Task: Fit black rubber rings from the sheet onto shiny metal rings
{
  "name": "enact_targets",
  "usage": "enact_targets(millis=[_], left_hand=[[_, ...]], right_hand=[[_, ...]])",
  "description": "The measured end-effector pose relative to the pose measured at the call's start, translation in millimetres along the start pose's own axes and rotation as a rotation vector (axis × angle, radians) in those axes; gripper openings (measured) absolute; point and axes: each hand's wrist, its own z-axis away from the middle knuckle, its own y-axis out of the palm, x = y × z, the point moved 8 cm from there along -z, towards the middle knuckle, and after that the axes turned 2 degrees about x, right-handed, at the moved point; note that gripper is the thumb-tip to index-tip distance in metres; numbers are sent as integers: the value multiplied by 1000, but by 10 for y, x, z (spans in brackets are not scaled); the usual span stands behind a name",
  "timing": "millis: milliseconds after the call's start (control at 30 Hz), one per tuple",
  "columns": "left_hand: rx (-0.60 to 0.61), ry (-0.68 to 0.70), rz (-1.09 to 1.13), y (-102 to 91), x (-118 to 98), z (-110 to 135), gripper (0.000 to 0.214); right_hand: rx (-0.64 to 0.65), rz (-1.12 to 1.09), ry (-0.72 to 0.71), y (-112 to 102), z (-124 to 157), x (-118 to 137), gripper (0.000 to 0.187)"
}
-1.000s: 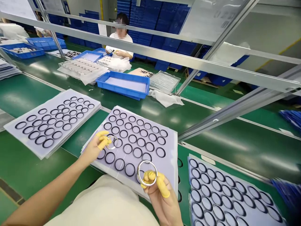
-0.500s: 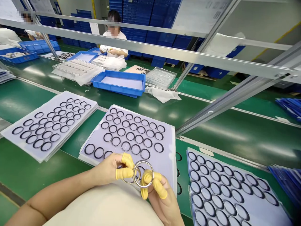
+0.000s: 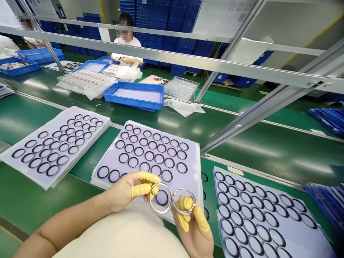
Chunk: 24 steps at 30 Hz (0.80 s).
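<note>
My left hand (image 3: 131,191), with yellow finger cots on its fingertips, pinches a shiny metal ring (image 3: 149,204) by its left edge. In my right hand (image 3: 192,222), also wearing yellow finger cots, is a second metal ring (image 3: 183,189), gripped along its lower right side. The two rings stand side by side, their rims close together; whether they touch I cannot tell. Below and beyond them lies a stack of white sheets (image 3: 195,154) bearing rows of dark-edged rings (image 3: 149,156). My left forearm and hand cover part of its front row.
Another ring-covered stack (image 3: 61,118) lies left, and a third ring-covered sheet (image 3: 303,236) lies right. Across the green table (image 3: 242,143) stands a blue tray (image 3: 134,104). A metal frame post (image 3: 258,111) slants down behind the middle stack. A co-worker (image 3: 129,44) sits beyond.
The two rings, overlapping before, are now apart side by side. My right hand has moved right with its ring. The whole view has shifted slightly.
</note>
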Motion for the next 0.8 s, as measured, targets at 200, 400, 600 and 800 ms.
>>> enact_targets(millis=[200,400,600,800], left_hand=[[81,-42,112,89,37,-25,34],[89,-65,90,113,78,-38,38],[88,-75,56,124,114,-31,41],[66,-100,-5,170,192,-52,43]], right_hand=[[195,101,96,117,92,-223,24],[270,117,97,137,149,-285,23],[314,155,131,195,161,-269,30],[315,69,138,232,175,-204,24]])
